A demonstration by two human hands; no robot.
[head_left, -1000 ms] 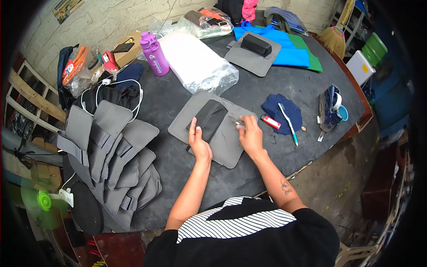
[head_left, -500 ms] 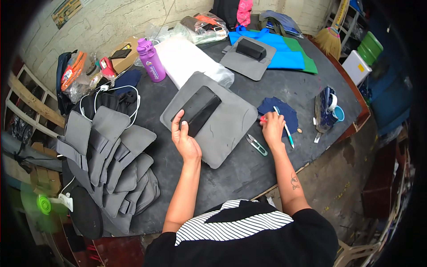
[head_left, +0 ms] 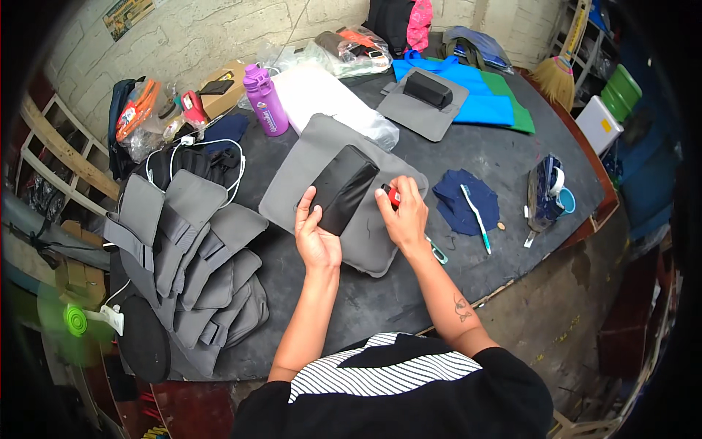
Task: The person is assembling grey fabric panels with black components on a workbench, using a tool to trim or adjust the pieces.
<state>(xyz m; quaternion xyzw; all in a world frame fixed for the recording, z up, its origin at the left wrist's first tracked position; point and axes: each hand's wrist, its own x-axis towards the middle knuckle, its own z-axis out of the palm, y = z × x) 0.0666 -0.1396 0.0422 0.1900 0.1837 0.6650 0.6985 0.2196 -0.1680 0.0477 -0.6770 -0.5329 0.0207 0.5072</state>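
Note:
My left hand (head_left: 318, 238) grips a grey fabric panel (head_left: 300, 164) by the black raised pouch (head_left: 344, 186) on its face, thumb and fingers at the pouch's lower end. The panel is tilted above the dark table. Loose dark threads lie on its right part. My right hand (head_left: 406, 216) is closed round a small red lighter (head_left: 395, 197), mostly hidden by the fingers, just over the panel's right side. Beside my right wrist, green-handled thread snips (head_left: 437, 252) show only in part. A white and teal toothbrush (head_left: 477, 219) lies across a navy cloth scrap (head_left: 453, 199).
A pile of grey fabric pieces (head_left: 197, 256) stands at the left, by a white cable. Behind are a purple bottle (head_left: 266, 101), a white plastic-wrapped stack (head_left: 322, 102), another grey panel (head_left: 406, 113) and blue bags (head_left: 482, 106). A tape roll (head_left: 557, 179) lies at the right.
My right hand has lifted the red lighter from beside the navy cloth and brought it left over the panel. The toothbrush is uncovered. My left hand still holds the panel.

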